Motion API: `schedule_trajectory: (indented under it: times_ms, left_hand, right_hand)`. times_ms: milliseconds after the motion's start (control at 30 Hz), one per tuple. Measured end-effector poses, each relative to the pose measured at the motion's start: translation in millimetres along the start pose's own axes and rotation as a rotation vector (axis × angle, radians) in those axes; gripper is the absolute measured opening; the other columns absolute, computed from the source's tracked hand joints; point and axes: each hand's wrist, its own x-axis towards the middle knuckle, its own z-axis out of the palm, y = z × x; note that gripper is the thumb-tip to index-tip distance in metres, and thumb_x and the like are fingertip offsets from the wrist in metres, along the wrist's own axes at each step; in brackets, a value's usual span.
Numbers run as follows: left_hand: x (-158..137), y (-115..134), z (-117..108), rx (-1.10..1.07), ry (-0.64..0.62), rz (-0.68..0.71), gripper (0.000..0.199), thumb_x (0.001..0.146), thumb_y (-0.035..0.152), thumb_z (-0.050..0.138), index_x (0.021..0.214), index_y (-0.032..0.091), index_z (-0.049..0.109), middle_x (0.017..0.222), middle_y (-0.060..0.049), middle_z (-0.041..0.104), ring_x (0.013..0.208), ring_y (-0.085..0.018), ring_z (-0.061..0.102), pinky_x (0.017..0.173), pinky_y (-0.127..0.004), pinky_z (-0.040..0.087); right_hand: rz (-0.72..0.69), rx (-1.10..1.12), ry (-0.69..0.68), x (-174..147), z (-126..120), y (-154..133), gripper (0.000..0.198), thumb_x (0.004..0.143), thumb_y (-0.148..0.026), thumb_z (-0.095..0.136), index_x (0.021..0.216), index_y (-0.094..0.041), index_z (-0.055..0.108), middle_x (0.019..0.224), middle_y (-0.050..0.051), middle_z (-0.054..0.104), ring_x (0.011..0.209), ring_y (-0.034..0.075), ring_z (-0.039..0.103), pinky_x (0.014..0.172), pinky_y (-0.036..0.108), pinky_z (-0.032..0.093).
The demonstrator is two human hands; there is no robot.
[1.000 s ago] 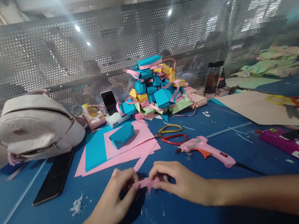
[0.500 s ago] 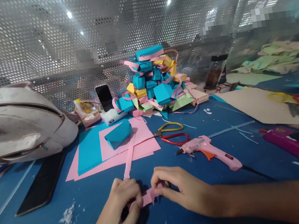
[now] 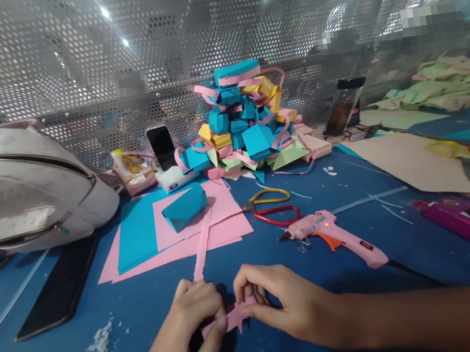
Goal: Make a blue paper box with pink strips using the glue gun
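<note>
A small pink paper piece (image 3: 236, 316) with pointed, notched edges is held low over the blue table. My left hand (image 3: 197, 315) is closed on its left end, thumb pressed against the fingers. From the other side, my right hand (image 3: 273, 296) pinches its right end between thumb and curled fingers. A long pink paper strip (image 3: 203, 249) runs up from behind my left knuckles; whether it joins the held piece is hidden. Beyond it, a folded blue paper box (image 3: 184, 207) rests on pink paper sheets (image 3: 225, 232) and a blue sheet (image 3: 134, 237).
Scissors (image 3: 276, 215) and a pink glue gun (image 3: 335, 237) lie right of the sheets. Behind stands a pile of paper boxes (image 3: 253, 121). A white backpack (image 3: 31, 187) and a black phone (image 3: 58, 288) are at left, a purple power strip (image 3: 469, 227) at right.
My right hand has shifted slightly left along the pink paper piece, and its fingers have curled further around it. My left hand keeps its grip. The whole view has shifted slightly.
</note>
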Motion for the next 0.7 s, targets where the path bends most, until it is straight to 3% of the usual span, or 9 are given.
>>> schedule_trajectory:
  times_ms: [433, 700]
  left_hand:
    - [0.2, 5.3, 0.8, 0.054, 0.027, 0.072, 0.024, 0.1, 0.025, 0.037, 0.077, 0.021, 0.041, 0.079, 0.002, 0.052, 0.076, -0.017, 0.046, 0.075, -0.034, 0.031]
    - [-2.5, 7.6, 2.1, 0.107, 0.071, 0.089, 0.024, 0.1, 0.024, 0.037, 0.077, 0.021, 0.042, 0.077, 0.001, 0.051, 0.075, -0.017, 0.046, 0.074, -0.035, 0.032]
  right_hand:
    - [-0.08, -0.143, -0.001, -0.2, -0.5, -0.7, 0.006, 0.09, -0.021, 0.065, 0.089, -0.02, 0.058, 0.079, -0.003, 0.056, 0.07, 0.011, 0.051, 0.068, 0.024, 0.039]
    - [-0.128, -0.232, 0.017, -2.4, -0.9, 1.0, 0.011, 0.092, -0.03, 0.065, 0.089, -0.02, 0.061, 0.082, -0.002, 0.06, 0.077, 0.013, 0.054, 0.071, 0.025, 0.039]
